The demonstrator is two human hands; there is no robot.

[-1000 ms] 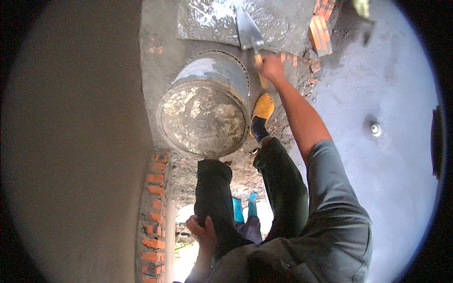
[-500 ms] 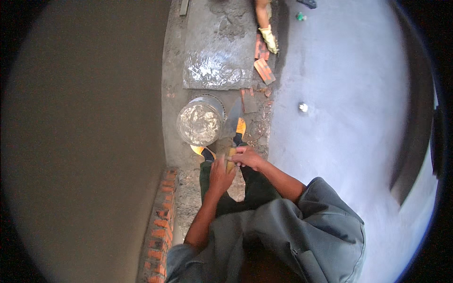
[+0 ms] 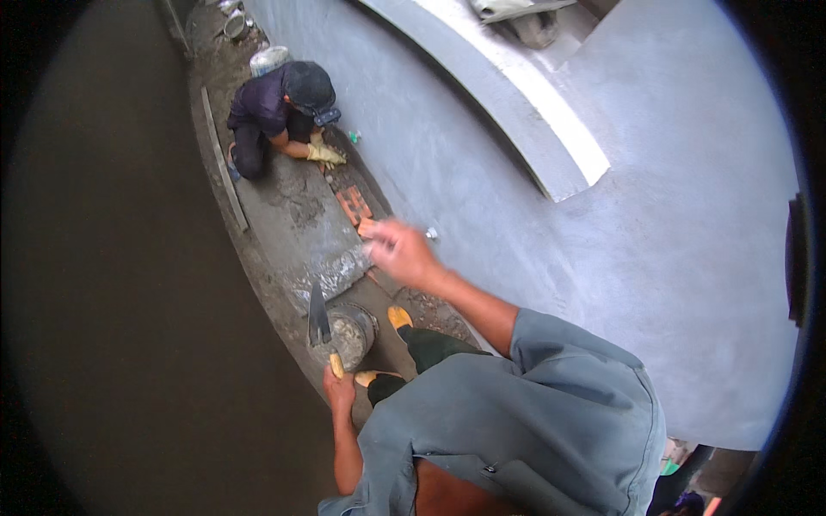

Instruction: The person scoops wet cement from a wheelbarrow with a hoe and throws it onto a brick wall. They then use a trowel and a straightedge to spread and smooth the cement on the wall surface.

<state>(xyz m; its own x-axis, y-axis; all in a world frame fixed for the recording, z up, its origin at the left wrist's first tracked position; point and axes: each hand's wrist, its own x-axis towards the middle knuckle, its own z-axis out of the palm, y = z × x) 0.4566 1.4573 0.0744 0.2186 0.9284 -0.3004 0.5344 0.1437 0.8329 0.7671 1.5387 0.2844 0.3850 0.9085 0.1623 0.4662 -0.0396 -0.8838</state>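
A trowel (image 3: 319, 320) points away from me, its yellowish wooden handle closed in my left hand (image 3: 340, 392). Behind the blade stands a round bucket (image 3: 368, 325) of grey mortar. Reaching forward, my right hand (image 3: 403, 254) is blurred by motion; its fingers look apart, and I see nothing held in them. Just past the fingertips lies an orange brick piece (image 3: 366, 226), partly covered by the hand. Patterned red bricks (image 3: 352, 205) lie a little farther on, along the wall base.
A co-worker (image 3: 267, 107) crouches ahead, pale gloves (image 3: 327, 153) at the wall base. A wet, shiny board (image 3: 331, 271) with mortar lies between us. A long straight strip (image 3: 224, 163) lies at the left edge. A smooth grey wall (image 3: 551, 284) rises on the right.
Both hands were together at the trowel handle; now the left alone holds it, and the right has let go and swung forward toward the bricks. My view has tilted up, bringing the co-worker in.
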